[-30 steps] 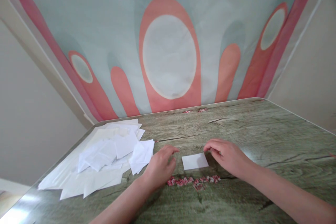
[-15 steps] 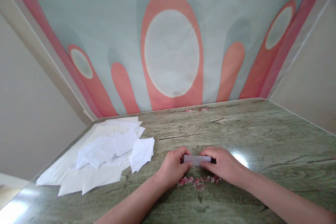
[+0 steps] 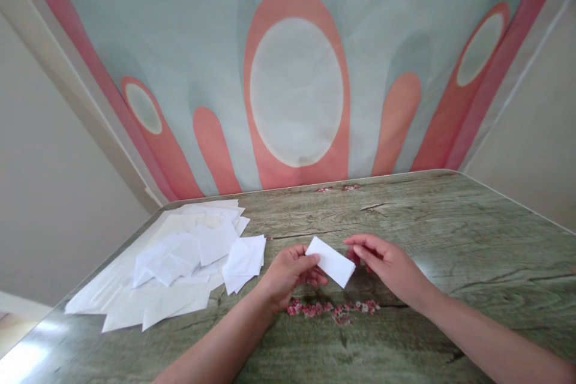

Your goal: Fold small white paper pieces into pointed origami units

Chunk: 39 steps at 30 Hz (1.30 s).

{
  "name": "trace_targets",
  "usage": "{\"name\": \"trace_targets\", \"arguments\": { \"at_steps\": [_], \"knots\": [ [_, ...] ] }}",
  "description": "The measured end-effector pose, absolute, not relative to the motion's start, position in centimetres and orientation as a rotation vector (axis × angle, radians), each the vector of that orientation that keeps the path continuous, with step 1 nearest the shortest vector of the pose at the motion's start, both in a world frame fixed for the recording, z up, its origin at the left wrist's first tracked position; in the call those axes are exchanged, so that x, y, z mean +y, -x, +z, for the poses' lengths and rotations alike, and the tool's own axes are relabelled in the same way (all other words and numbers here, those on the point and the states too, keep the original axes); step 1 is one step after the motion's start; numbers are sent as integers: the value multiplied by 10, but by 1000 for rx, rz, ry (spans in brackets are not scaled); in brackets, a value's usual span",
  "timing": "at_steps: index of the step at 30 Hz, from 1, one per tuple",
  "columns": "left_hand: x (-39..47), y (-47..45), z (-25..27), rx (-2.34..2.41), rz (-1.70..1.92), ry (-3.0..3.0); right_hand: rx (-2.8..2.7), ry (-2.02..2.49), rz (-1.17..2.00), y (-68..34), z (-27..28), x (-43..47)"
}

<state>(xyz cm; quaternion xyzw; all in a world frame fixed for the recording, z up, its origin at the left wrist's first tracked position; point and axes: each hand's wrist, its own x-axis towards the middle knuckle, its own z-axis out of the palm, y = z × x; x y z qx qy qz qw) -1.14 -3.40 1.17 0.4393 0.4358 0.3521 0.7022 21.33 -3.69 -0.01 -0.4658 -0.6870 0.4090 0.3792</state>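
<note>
Left: grey wall [image 3: 58, 180] past the table's left edge. Pile of large white sheets [image 3: 121, 300] runs along that edge up to the far-left corner, fanned, covering that side of the table [image 3: 432, 216]. Smaller white pieces [image 3: 218, 243] lie loose on top. A small paper stack [image 3: 245, 261] sits at the pile's right side, just beside the left hand [image 3: 287, 277].

Left hand has the white slip [image 3: 333, 263] pinched by its left end, thumb on top. Slip is tilted, right end lower, layered at that end, over mid-table; from here I can't tell if it touches the surface. Pink floral print [image 3: 310, 309] on the tabletop, nearer the person; left wrist sits by its left end.

Right hand [image 3: 391, 261]: fingers loosely curled and parted, next to the slip's right end. Can't tell if a fingertip touches. Patterned backdrop [image 3: 216, 42] rises behind the far edge.
</note>
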Motion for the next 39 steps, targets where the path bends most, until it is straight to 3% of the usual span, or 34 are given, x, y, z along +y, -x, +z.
{"name": "trace_targets", "arguments": {
  "at_steps": [5, 9, 14, 22, 29, 34, 39],
  "knots": [
    [-35, 11, 10, 920, 659, -1045, -2076, 840, 523, -213, -3, -40],
    [-37, 8, 8, 1212, 856, -1473, -2172, 765, 276, -212, -11, -40],
    [-44, 8, 8, 1056, 691, -2316, -2304, 806, 275, -213, -21, -36],
    [-50, 3, -4, 1092, 493, -2753, -2424, 887, 342, -213, -20, -39],
    [-42, -2, -8, 1287, 703, -2384, -2229, 1109, 451, -208, -26, -35],
    [-40, 5, 0, 1367, 752, -1911, -2206, 945, 408, -210, -18, -39],
    [-41, 14, 16, 952, 552, -989, -2146, 743, 162, -213, -8, -45]
  ]
}}
